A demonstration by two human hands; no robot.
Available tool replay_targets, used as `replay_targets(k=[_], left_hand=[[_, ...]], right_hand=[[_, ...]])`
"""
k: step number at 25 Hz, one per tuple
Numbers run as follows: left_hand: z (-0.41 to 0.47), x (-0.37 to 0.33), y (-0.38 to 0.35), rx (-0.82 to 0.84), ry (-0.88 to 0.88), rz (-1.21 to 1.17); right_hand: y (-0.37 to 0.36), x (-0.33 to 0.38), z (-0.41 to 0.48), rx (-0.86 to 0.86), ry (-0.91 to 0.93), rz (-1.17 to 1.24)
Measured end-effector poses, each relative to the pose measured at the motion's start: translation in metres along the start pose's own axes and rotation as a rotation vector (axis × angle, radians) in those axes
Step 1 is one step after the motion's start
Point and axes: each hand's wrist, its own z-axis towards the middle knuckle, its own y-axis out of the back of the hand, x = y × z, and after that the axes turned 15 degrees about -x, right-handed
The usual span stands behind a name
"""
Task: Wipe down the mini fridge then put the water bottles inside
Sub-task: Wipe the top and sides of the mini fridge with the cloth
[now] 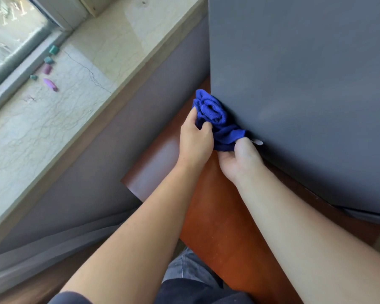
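The grey mini fridge [305, 84] fills the upper right of the head view, its flat top facing me. A bunched blue cloth [215, 115] lies against the fridge's left edge. My left hand [195, 141] grips the cloth from the left, thumb and fingers curled into its folds. My right hand [239, 159] holds the cloth's lower end from below, fingers curled round it, right beside the fridge's edge. No water bottles are in view.
The fridge stands on a reddish-brown wooden surface [217, 216]. To the left runs a pale marble window sill [53, 106] with a few small green and purple objects [49, 84] near the window frame. A grey wall panel [119, 139] lies between sill and wood.
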Motion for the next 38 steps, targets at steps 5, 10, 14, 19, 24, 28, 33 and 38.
replay_targets(k=[5, 10, 14, 19, 24, 28, 33, 38], left_hand=[[-0.057, 0.0, -0.021, 0.03, 0.069, -0.018], [-0.15, -0.007, -0.054, 0.113, 0.088, -0.045], [-0.225, -0.015, -0.076, 0.171, 0.099, -0.069], [-0.294, -0.048, -0.09, 0.183, 0.072, -0.144], [-0.338, -0.107, -0.077, 0.094, -0.072, -0.256], [-0.358, -0.177, -0.057, -0.002, -0.23, -0.385], [-0.363, -0.247, -0.027, 0.0, -0.461, -0.412], [-0.35, -0.271, -0.012, 0.096, -0.537, -0.41]], right_hand=[[0.058, 0.023, -0.006, -0.06, 0.022, 0.027], [0.145, 0.066, -0.042, -0.073, 0.097, 0.103], [0.212, 0.104, -0.078, -0.145, 0.135, 0.143], [0.273, 0.143, -0.124, -0.066, 0.158, 0.211], [0.283, 0.182, -0.197, 0.119, 0.191, 0.224], [0.271, 0.202, -0.259, 0.311, 0.267, 0.262], [0.253, 0.21, -0.318, 0.531, 0.431, 0.265], [0.234, 0.198, -0.336, 0.635, 0.718, 0.186]])
